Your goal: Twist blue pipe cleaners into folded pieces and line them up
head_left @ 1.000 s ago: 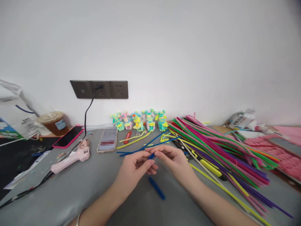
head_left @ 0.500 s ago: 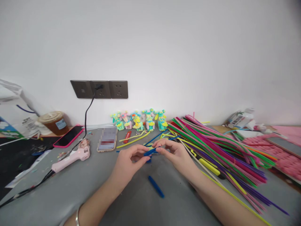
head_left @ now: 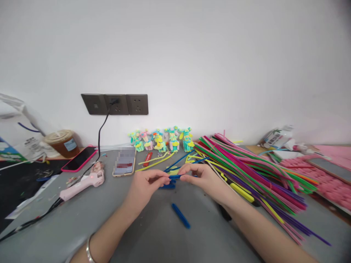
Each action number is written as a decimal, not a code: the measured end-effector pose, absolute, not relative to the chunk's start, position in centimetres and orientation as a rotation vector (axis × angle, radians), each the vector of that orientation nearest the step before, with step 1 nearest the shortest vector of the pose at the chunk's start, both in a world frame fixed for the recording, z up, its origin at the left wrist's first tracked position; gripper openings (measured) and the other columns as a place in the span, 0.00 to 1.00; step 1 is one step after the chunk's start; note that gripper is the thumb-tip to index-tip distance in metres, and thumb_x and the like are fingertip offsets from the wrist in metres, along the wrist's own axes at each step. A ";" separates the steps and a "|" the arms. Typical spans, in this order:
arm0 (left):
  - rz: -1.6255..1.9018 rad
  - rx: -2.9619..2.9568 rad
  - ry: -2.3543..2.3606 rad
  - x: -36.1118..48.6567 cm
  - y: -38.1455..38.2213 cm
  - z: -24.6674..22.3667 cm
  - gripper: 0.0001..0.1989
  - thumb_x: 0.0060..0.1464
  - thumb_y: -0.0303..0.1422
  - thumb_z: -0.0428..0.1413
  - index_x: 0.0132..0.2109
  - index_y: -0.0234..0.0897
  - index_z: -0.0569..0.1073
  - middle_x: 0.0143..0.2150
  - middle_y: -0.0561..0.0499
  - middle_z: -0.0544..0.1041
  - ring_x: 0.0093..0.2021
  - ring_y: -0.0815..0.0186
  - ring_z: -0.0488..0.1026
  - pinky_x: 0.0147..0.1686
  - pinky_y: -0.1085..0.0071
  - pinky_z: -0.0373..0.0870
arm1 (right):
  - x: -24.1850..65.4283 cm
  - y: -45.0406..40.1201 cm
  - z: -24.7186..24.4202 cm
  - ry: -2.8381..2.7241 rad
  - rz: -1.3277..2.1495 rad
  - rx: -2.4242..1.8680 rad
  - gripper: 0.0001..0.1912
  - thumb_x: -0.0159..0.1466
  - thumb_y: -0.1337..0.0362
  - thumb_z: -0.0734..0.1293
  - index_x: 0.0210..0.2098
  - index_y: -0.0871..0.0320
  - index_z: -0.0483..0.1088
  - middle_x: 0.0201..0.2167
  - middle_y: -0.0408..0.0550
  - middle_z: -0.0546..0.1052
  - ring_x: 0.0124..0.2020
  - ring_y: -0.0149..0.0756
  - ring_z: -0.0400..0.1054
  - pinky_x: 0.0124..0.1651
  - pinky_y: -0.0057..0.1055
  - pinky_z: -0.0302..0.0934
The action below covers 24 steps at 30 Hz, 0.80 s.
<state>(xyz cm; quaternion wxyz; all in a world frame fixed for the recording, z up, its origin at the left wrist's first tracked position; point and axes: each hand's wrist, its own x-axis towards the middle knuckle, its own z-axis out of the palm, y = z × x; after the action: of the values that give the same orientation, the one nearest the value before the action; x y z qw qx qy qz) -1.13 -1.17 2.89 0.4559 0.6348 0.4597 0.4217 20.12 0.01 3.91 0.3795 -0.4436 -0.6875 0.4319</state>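
Left hand [head_left: 145,184] and right hand [head_left: 204,179] are both pinching a blue pipe cleaner [head_left: 175,176]; the drink cup's [head_left: 59,146] label [head_left: 71,144] is looking too tiny to read tbh.

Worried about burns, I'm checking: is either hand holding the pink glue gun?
No, the pink glue gun lies on the grey surface, while the left hand and right hand pinch a blue strip between them.
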 end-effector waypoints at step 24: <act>0.654 2.292 1.411 -3.9 1.2 1.4 0.09 0.52 0.30 0.59 0.42 0.39 0.77 0.42 0.46 0.76 0.45 0.58 0.73 0.45 0.64 0.68 | 19.6 -0.1 1.1 -2.133 0.657 -1.387 0.06 0.55 0.66 0.71 0.29 0.57 0.69 0.20 0.37 0.65 0.23 0.29 0.59 0.26 0.25 0.50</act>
<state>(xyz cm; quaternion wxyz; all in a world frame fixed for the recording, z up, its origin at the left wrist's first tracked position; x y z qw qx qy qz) -3.92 1.21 1.41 0.1846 0.8133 0.5007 0.2319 19.58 -0.10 1.07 0.2542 -0.5104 -0.7851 0.2419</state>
